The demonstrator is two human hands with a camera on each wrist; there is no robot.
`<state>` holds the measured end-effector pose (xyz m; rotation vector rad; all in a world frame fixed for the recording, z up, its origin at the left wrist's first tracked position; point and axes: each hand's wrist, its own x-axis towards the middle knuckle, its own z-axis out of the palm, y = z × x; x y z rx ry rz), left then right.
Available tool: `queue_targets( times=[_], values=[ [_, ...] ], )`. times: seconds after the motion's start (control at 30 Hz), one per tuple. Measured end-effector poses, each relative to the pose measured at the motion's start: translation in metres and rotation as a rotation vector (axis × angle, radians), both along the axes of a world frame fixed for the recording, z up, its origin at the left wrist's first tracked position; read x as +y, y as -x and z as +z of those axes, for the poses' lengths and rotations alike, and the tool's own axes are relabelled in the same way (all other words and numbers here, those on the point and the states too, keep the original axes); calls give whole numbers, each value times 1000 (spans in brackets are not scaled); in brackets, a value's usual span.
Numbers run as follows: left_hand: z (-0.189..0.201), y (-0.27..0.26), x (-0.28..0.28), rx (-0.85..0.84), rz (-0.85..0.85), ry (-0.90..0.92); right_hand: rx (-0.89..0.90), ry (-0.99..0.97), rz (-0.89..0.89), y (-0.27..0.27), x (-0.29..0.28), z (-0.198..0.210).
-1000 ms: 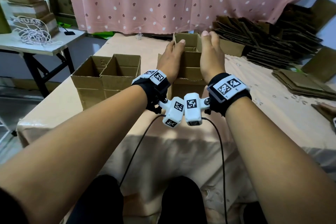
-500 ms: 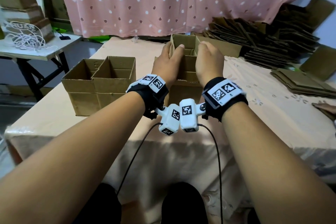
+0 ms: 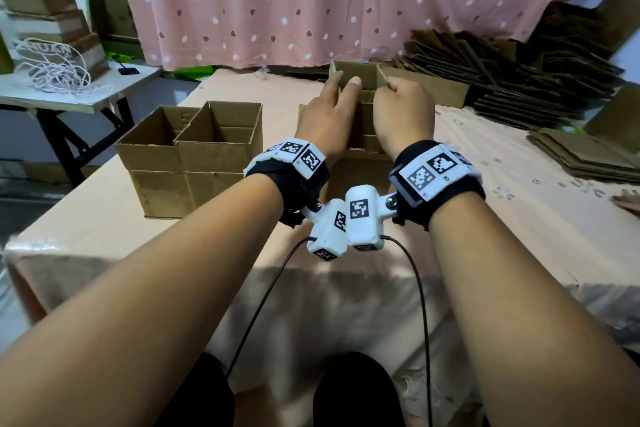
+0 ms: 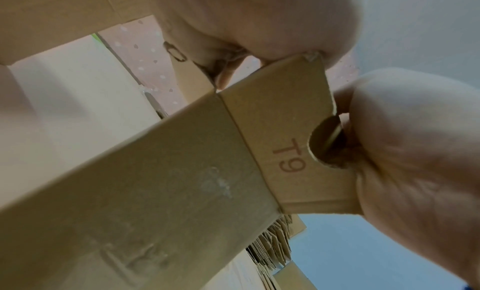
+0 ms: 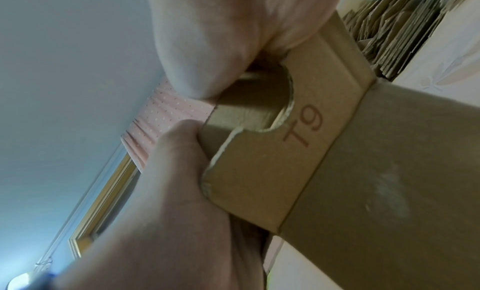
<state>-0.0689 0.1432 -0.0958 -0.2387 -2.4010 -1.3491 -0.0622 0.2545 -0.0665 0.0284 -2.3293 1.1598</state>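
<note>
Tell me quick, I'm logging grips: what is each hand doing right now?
Left hand: pinching the T9 cardboard flap.
Right hand: curled, gripping the same flap.

The brown corrugated cardboard box (image 3: 360, 170) stands upright on the worktop (image 3: 519, 218) with its top open. One raised flap (image 4: 280, 110), printed T9, has a half-round notch.

Box (image 3: 362, 170) lower front behind wrist cameras (image 3: 346, 222)

I'd call this a small box-making workshop: flat cardboard (image 3: 519, 73) piled at 1 o'clock, open boxes (image 3: 194, 156) at 10, another box (image 3: 360, 170) at 12, all on a cloth-covered table (image 3: 519, 218).
</note>
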Motion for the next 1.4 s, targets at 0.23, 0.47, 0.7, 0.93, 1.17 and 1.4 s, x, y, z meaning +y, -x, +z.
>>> queue_targets(
  times=[0.23, 0.47, 0.7, 0.93, 1.17, 1.4],
  values=[
    [-11, -8, 6, 5, 26, 4, -76, -1, -4, -7, 1, -25],
    [-25, -7, 5, 21, 65, 160, 28, -99, -84, -8, -3, -42],
    [-26, -9, 3, 28, 83, 201, 46, -127, -71, -8, -2, -44],
    [-23, -15, 3, 6, 136, 310, 19, -227, -58, -4, 3, -44],
    [-19, -11, 5, 8, 174, 391, -10, -459, -128, -2, 12, -42],
    [-20, 12, -4, -32, 207, 409, -150, -539, -140, 5, 15, -31]
  ],
)
